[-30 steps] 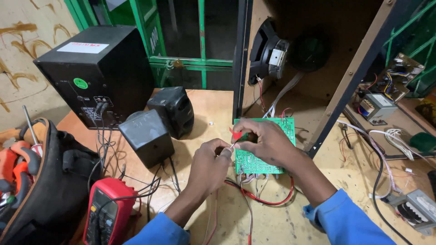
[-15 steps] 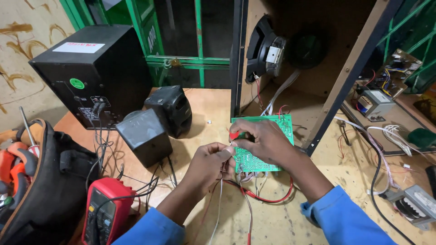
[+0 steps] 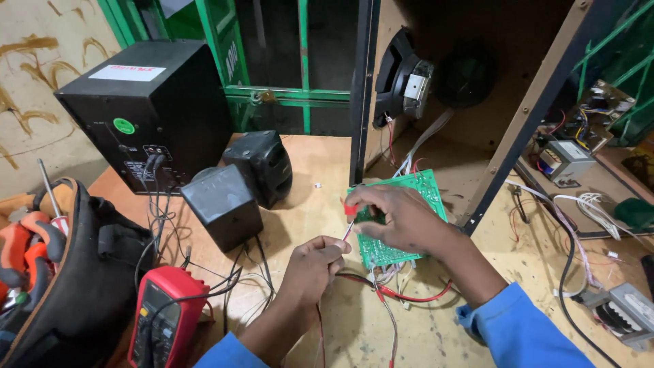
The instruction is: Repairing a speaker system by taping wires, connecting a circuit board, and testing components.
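Two hands on a wire over a green circuit board

The right hand (image 3: pixel 402 218) lies across the green circuit board (image 3: pixel 398 228), which sits on the wooden table (image 3: pixel 320 177) just in front of the open wooden speaker cabinet (image 3: pixel 477 129). Its fingers are pressed together on a small red piece (image 3: pixel 350 208) at the board's left edge. The left hand (image 3: pixel 315 264) sits just below and to the left, fingers pinching a thin pale wire (image 3: pixel 346 233) that runs up to the red piece. Red wires (image 3: pixel 409 297) loop out from under the board onto the table.

To the left stand two small black speakers (image 3: pixel 245 184), one upright and one tilted behind it, and a larger black speaker box (image 3: pixel 146 112) with cables plugged into its back. A red multimeter (image 3: pixel 163 320) lies near the left forearm, beside a black tool bag (image 3: pixel 75 286) holding orange-handled tools. Inside the cabinet a speaker driver (image 3: pixel 402 78) is mounted on the wall. At the far right lie a grey transformer (image 3: pixel 623 313) and loose white wires (image 3: pixel 579 204)
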